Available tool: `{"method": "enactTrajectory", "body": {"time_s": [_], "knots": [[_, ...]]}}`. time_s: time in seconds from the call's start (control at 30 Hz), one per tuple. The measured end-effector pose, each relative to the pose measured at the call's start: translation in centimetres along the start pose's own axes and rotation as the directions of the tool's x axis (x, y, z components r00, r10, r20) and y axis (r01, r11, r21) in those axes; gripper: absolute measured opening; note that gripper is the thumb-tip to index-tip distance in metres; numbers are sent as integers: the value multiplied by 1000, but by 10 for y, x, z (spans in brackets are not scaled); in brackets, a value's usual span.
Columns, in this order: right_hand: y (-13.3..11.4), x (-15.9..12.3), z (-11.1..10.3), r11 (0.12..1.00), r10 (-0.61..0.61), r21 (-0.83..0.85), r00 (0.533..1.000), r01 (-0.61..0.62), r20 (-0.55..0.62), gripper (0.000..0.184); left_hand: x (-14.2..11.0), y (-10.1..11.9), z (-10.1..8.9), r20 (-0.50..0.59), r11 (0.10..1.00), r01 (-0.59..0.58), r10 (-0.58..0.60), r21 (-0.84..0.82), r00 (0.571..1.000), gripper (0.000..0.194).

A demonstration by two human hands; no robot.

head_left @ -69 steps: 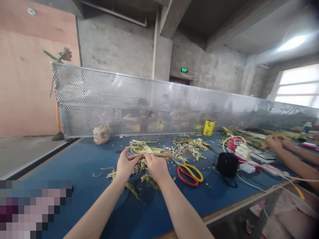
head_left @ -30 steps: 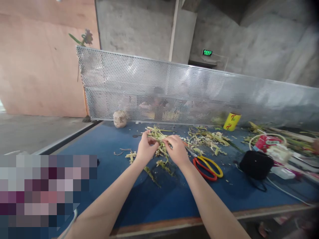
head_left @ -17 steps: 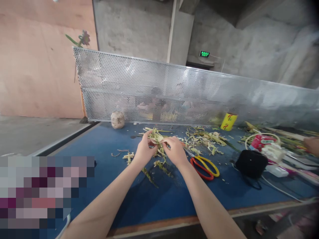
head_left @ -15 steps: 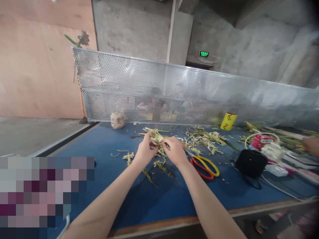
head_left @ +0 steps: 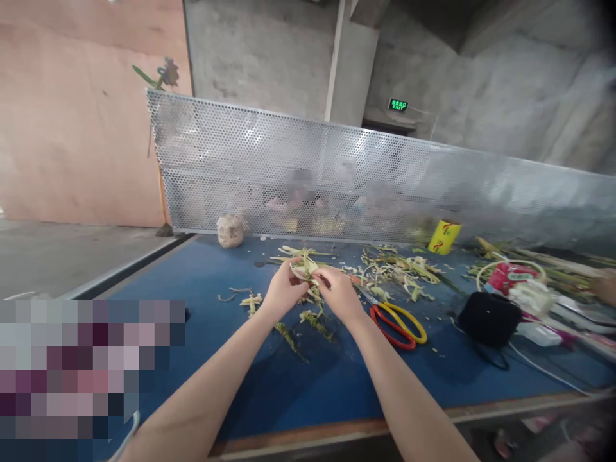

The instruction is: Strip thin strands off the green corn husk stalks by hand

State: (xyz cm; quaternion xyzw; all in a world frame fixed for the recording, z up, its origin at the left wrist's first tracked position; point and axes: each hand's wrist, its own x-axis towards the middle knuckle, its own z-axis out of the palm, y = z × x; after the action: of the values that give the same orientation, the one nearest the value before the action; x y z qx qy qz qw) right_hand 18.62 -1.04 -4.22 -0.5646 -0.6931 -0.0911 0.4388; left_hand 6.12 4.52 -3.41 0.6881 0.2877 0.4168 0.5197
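Note:
Both my hands meet over the blue tabletop (head_left: 192, 282), fingers pinched on a pale green plant strip (head_left: 303, 272). My left hand (head_left: 283, 289) grips it from the left, thumb towards the other hand. Fingertips of my right hand (head_left: 337, 292) pinch its right side. Beneath and behind lie loose plant strips (head_left: 289, 251). Several green braided-looking plant pieces (head_left: 289, 339) rest nearer to me. Scissors (head_left: 397, 324) with one red and one yellow handle lie right of my right hand, blades partly among the scraps.
A heap of plant scraps (head_left: 399, 269) lies behind the scissors. Farther right are a yellow can-shaped roll (head_left: 444, 237), a black pouch (head_left: 488, 319), a red packet (head_left: 510, 277) and cables. A whitish block (head_left: 230, 231) stands by the perforated metal screen (head_left: 240, 160). A co-worker's hand (head_left: 605, 285) shows at the right edge.
The camera view has tilted down and turned right since the earliest frame. My hands stay together on the plant strip, with small finger shifts. The scissors have not moved on the table.

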Motion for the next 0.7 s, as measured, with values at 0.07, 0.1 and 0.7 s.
{"method": "enactTrajectory", "body": {"time_s": [0.07,0.1,0.7], "knots": [[0,0,0,1000,19,4,1000,-19,-6,16,1,-1,1,15,999,19,-19,-42,1000,53],[1,0,-1,1000,29,5,1000,-29,-9,16,2,-1,1,22,998,25,-23,-61,999,53],[2,0,4,994,91,65,995,-90,-27,17,0,5,-2,15,992,37,-35,-119,999,58]]}}
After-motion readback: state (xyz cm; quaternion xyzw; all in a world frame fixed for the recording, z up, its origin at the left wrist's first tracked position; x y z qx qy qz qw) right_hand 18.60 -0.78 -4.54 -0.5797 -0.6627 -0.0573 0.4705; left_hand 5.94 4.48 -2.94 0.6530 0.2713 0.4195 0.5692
